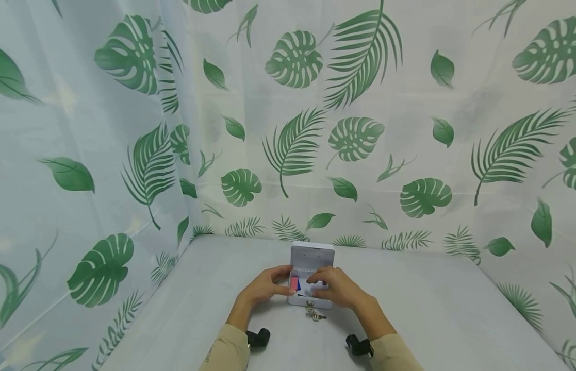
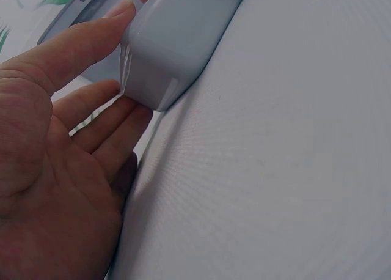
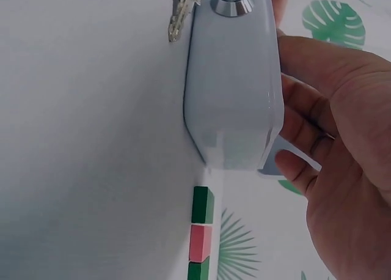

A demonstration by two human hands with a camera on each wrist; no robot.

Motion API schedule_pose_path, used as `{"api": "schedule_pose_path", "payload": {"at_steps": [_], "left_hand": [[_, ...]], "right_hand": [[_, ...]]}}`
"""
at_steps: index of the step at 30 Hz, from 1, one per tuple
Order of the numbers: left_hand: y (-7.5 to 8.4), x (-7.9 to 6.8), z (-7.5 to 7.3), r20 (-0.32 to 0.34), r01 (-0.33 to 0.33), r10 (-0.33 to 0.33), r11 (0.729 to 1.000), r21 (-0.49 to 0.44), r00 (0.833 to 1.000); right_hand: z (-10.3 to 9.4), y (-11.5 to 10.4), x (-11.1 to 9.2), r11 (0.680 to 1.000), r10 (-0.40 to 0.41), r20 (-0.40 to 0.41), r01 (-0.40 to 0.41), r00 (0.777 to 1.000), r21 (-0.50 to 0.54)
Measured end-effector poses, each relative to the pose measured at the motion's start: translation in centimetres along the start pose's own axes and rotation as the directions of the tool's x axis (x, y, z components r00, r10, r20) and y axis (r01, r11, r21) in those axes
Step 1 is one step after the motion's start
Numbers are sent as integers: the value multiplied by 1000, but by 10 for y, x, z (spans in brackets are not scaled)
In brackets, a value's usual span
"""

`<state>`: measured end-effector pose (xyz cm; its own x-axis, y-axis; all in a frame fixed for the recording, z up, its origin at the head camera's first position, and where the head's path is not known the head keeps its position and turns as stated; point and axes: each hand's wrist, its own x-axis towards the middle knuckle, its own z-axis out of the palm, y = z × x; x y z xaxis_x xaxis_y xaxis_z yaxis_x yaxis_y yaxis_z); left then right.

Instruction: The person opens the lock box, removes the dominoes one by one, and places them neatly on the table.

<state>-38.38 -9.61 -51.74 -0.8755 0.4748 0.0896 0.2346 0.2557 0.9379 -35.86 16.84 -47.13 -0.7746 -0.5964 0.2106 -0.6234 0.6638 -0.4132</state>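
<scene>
A small white lockbox [image 1: 311, 301] stands on the table with its lid [image 1: 312, 256] raised. Inside at the left are a pink block [image 1: 294, 284] and a blue piece [image 1: 299, 285]. My left hand [image 1: 264, 286] holds the box's left side, thumb at the rim beside the pink block and fingertips against the outer wall in the left wrist view. My right hand [image 1: 339, 287] reaches over the right rim, its thumb and forefinger apart above the box's inside. A key sits in the front lock [image 3: 232, 2], and more keys [image 1: 317, 316] hang onto the table.
In the right wrist view, a green block [image 3: 201, 205] and a pink block [image 3: 199, 243] lie in a row with another green one on the table beyond the box. A leaf-patterned curtain [image 1: 362, 206] stands behind and at the left of the white table [image 1: 199, 309].
</scene>
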Motion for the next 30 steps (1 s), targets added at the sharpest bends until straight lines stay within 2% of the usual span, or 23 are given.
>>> {"api": "schedule_pose_path", "payload": {"at_steps": [9, 17, 23, 30], "left_hand": [[2, 0, 0, 2, 4, -4, 1000, -11, 1000], [1, -1, 0, 2, 9, -9, 1000, -14, 1000], [0, 0, -1, 4, 8, -8, 1000, -20, 1000], [1, -1, 1, -1, 7, -7, 1000, -17, 1000]], "right_hand": [[-2, 3, 14, 996, -84, 43, 83, 996, 15], [2, 2, 23, 998, -49, 99, 45, 994, 39], [4, -1, 28, 996, -83, 124, 77, 989, 51], [7, 1, 35, 994, -77, 198, 59, 977, 95]]}}
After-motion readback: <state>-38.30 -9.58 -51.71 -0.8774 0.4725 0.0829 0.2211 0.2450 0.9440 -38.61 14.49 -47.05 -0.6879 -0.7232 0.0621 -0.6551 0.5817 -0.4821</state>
